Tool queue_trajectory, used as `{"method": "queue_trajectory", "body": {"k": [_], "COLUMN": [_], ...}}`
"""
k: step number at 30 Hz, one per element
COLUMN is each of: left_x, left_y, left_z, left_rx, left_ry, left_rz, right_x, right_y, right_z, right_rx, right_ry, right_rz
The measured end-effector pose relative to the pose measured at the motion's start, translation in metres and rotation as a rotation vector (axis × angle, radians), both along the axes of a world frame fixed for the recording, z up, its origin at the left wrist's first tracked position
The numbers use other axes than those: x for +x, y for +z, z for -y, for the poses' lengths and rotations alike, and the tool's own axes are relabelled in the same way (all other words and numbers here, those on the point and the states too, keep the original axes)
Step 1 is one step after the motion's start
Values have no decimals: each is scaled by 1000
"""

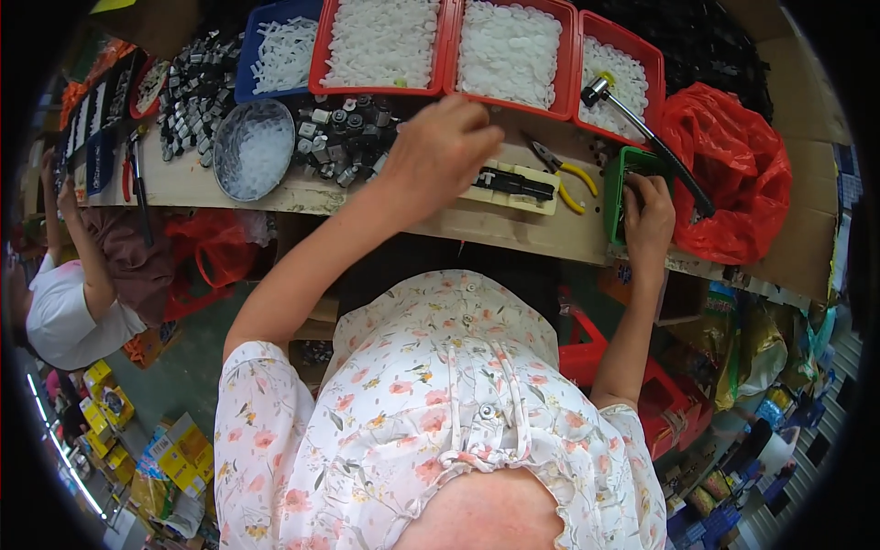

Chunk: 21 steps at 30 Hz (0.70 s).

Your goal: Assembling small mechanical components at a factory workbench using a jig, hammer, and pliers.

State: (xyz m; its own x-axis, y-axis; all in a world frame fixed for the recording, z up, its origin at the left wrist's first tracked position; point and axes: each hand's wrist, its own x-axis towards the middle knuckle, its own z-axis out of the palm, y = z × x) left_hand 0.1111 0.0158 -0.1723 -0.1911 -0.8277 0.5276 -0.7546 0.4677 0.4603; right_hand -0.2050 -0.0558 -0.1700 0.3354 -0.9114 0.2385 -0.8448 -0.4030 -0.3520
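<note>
My left hand (442,151) hovers above the bench between the red bins and a cream-coloured block (541,203). Its fingers are curled and pinched; what they hold, if anything, is hidden. A slim black part (522,186) lies in the block's slot, just right of my left wrist. My right hand (651,215) reaches into a small green bin (613,206), fingers bent down and drawn together, their tips hidden among small dark pieces. Pliers with yellow handles (579,171) lie between the block and the green bin.
Red bins (446,55) of small white plastic parts line the back. A hammer (655,142) leans across the rightmost one, beside a red plastic bag (733,174). Left are a metal bowl (220,156), heaped dark and silvery parts (197,92) and another person (73,302).
</note>
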Motion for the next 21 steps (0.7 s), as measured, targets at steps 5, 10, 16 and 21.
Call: {"method": "queue_trajectory", "body": {"k": [5, 10, 16, 21], "left_x": [1, -4, -2, 0], "left_y": [-2, -4, 1, -5], "left_z": [59, 98, 113, 110], "left_rx": [7, 185, 366, 188], "left_ry": [42, -30, -97, -129], "left_rz": [13, 76, 117, 93], "right_x": [-1, -1, -4, 5], "right_y": [0, -9, -11, -5], "right_z": [9, 12, 17, 17], "right_rx": [18, -76, -61, -41], "right_ry": [0, 0, 10, -29], "right_rz": [-3, 91, 118, 177]}}
